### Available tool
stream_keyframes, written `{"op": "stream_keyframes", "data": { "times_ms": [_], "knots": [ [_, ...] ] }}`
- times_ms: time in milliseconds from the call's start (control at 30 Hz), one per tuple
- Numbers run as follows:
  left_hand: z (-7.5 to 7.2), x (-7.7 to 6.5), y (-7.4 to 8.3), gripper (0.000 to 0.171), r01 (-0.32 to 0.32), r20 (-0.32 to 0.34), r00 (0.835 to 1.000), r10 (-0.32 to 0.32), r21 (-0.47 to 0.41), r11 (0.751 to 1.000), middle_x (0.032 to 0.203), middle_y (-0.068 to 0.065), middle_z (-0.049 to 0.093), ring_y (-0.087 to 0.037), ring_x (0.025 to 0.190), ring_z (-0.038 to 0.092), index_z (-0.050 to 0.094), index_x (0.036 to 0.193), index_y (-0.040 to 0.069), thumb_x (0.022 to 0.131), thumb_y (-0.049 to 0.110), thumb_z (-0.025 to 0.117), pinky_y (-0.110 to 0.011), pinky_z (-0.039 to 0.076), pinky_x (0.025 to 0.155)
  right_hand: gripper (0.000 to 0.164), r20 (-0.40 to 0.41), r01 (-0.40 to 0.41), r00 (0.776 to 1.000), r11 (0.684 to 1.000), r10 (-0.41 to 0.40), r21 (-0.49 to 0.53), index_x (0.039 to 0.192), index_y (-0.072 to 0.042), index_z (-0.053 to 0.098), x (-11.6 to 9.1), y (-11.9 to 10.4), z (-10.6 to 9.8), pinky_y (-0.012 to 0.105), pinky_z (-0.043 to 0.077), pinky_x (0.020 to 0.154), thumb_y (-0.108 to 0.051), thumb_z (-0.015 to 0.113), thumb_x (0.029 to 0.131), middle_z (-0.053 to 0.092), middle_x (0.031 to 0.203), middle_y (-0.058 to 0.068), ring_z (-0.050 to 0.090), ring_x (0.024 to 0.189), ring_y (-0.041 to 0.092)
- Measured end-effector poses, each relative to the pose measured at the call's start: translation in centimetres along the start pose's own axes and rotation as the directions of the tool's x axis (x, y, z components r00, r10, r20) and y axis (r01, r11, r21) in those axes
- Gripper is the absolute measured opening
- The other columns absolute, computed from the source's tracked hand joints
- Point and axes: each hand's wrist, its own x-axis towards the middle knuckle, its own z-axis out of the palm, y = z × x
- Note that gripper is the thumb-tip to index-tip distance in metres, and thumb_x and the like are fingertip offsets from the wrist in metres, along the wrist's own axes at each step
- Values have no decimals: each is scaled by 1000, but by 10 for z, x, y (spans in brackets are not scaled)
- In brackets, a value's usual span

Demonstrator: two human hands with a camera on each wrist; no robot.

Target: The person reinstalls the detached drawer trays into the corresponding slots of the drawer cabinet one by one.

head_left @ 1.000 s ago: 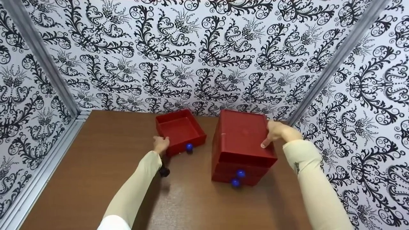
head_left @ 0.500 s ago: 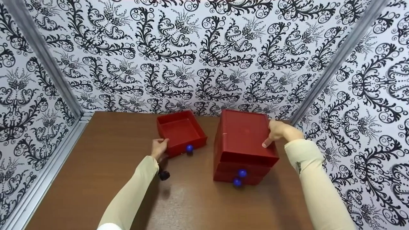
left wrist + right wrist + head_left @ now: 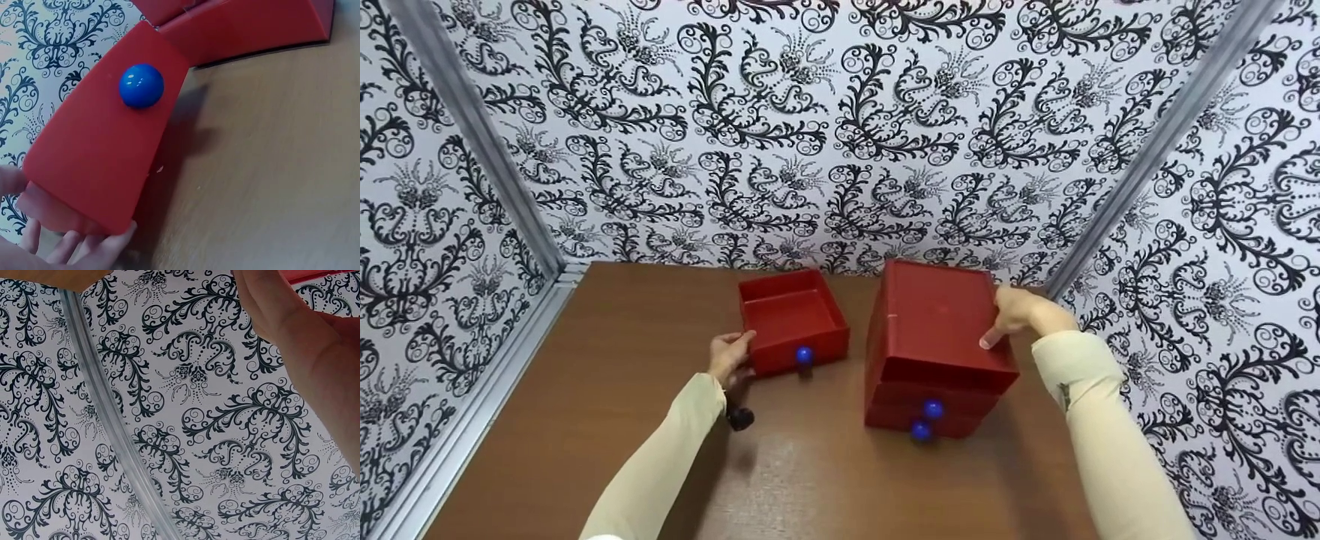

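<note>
My left hand [image 3: 728, 358] grips the left side of a red drawer [image 3: 793, 313] near its front corner. In the left wrist view the thumb lies along the upper edge and the fingers [image 3: 104, 250] curl under the lower edge. The drawer has a blue round knob [image 3: 141, 85] on its front, and its inside shows no contents. To its right stands a red drawer cabinet [image 3: 937, 315] with an open slot at the top of its front. My right hand [image 3: 1020, 311] grips the cabinet's right top edge, thumb on the top face, the other fingers down the side and mostly hidden.
Two more blue knobs [image 3: 933, 409] show on the cabinet's lower drawers. The brown table [image 3: 810, 480] meets patterned walls [image 3: 840, 135] at the back and sides, with metal rails [image 3: 472, 120] at the corners. A small black device [image 3: 740, 418] hangs at the left wrist.
The drawer has turned so its front faces me more squarely, and my left hand has come slightly nearer with it. My right hand keeps its grip on the cabinet.
</note>
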Motion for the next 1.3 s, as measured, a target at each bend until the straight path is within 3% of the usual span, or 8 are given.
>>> {"op": "stream_keyframes", "data": {
  "times_ms": [167, 333, 400, 500, 700, 1033, 1233, 1300],
  "knots": [
    [-4, -2, -5, 49, -26, 15, 1000, 26, -17, 1000, 96, -4, 53, -14, 69, 54, 42, 132, -1, 96, 26, 62, -24, 50, 46, 72, 4, -9, 1000, 1000, 9, -3, 118, 15, 49, 0, 1, 3, 53, 51, 101, -29, 85, 74, 60, 114, 31, 59, 109, 46],
    [-11, -5, -5, 37, -54, 52, 997, 60, -107, 993, 76, 2, 51, -11, 61, 53, 46, 126, -3, 98, 19, 58, -31, 52, 50, 77, -15, 9, 1000, 1000, -9, 14, 119, 18, 46, 1, 0, 5, 56, 47, 106, -28, 87, 72, 59, 117, 35, 57, 113, 50],
    [-16, -7, -4, 34, -56, 76, 995, 68, -152, 987, 75, 3, 53, -12, 62, 55, 45, 125, -3, 100, 17, 56, -34, 54, 54, 80, -20, 19, 1000, 1000, -19, 25, 120, 18, 44, 2, 0, 5, 57, 45, 108, -27, 87, 72, 59, 119, 37, 57, 115, 52],
    [-27, -13, -4, 34, -72, 85, 993, 86, -148, 986, 81, 2, 57, -11, 64, 56, 47, 125, -2, 99, 17, 57, -35, 56, 56, 76, -3, 29, 1000, 998, -28, 49, 121, 16, 46, 3, -1, 7, 56, 46, 107, -24, 87, 72, 60, 119, 34, 58, 113, 49],
    [-56, -31, -1, 41, -118, 128, 983, 130, -98, 988, 100, -2, 62, -9, 68, 65, 47, 130, -3, 99, 21, 59, -31, 60, 61, 69, 29, 44, 998, 996, -47, 81, 122, 13, 49, 4, 0, 6, 55, 48, 104, -20, 85, 73, 62, 119, 31, 60, 112, 46],
    [-112, -72, 1, 60, -142, 252, 957, 145, -29, 989, 109, -2, 63, -13, 78, 72, 42, 140, -3, 96, 32, 64, -30, 62, 73, 82, 23, 8, 1000, 999, -9, 54, 127, 17, 38, 1, -1, 0, 58, 45, 108, -25, 85, 73, 55, 122, 36, 56, 116, 50],
    [-129, -91, -7, 56, -179, 318, 932, 174, -14, 984, 111, 1, 66, -15, 86, 73, 49, 137, -1, 94, 31, 67, -33, 63, 77, 85, 17, 14, 1000, 1000, -14, 22, 126, 18, 37, 0, 0, -2, 60, 43, 109, -28, 85, 74, 53, 124, 38, 53, 118, 53],
    [-131, -97, -9, 59, -190, 316, 932, 175, 16, 982, 115, -3, 67, -16, 89, 72, 49, 138, -1, 94, 34, 67, -34, 62, 79, 85, 16, 17, 1000, 1000, -17, 15, 127, 19, 36, 1, 0, -2, 60, 41, 110, -27, 85, 74, 51, 126, 39, 52, 120, 54]
  ]
}}
